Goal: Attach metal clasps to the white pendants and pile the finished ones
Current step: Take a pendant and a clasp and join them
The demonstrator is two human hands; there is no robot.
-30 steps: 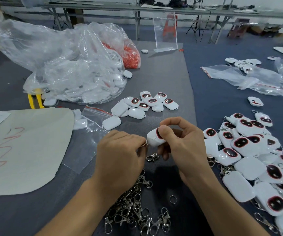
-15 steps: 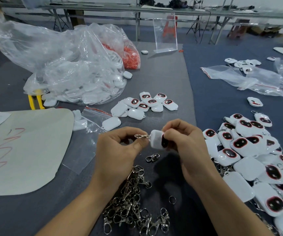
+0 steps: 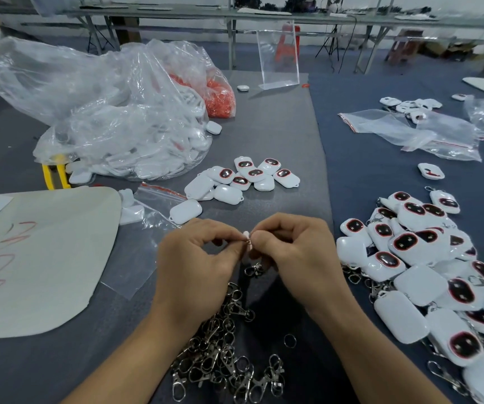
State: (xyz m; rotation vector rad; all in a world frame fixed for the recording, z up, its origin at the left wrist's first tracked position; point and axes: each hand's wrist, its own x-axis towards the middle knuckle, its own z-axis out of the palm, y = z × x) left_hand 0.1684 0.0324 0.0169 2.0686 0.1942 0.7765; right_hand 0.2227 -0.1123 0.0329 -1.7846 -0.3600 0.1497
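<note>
Pinching white pendant (image 3: 245, 235) in right hand (image 3: 290, 252), metal clasp (image 3: 254, 269) in left hand (image 3: 203, 258); seems light, hard, slippery, so grip edges.

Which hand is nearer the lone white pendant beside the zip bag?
Left. The left hand is close, on the near side of the lone pendant; the right hand lies farther right.

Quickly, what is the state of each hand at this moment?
Left hand: closed, pinching the ring end of the metal clasp.
Right hand: closed, pinching the white pendant, which is mostly hidden.
</note>
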